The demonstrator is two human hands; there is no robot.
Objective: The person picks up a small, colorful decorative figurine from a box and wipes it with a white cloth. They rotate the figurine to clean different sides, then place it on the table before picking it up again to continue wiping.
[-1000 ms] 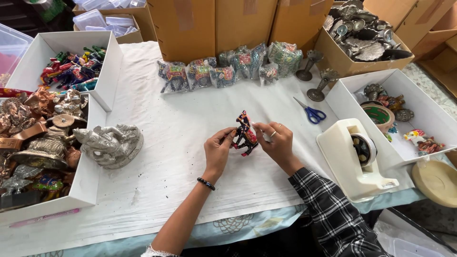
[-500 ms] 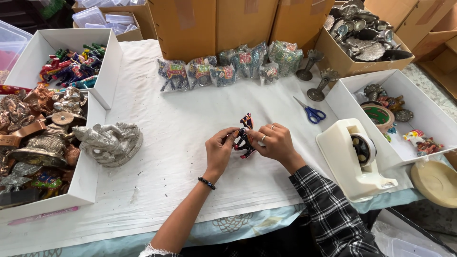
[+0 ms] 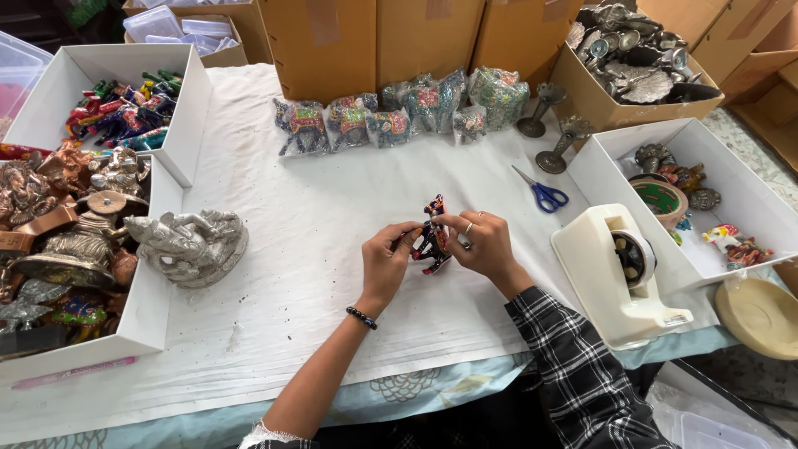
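Observation:
A small painted animal figurine (image 3: 431, 236), dark with red and blue, is held just above the white table cover (image 3: 316, 274) near its middle. My left hand (image 3: 386, 259) grips it from the left side, a bead bracelet on the wrist. My right hand (image 3: 482, 243), with a ring and a plaid sleeve behind it, pinches the figurine's top and right side. Both hands touch the figurine at once.
Wrapped painted elephants (image 3: 391, 116) line the back by cardboard boxes. Blue-handled scissors (image 3: 542, 193) and a white tape dispenser (image 3: 619, 274) lie to the right. A silver statue (image 3: 191, 243) stands left, beside white boxes of figurines (image 3: 116, 112). A white box (image 3: 690, 195) holds small items.
The figurine and both hands shifted slightly right and closer together; my right hand's fingers closed over the figurine's top.

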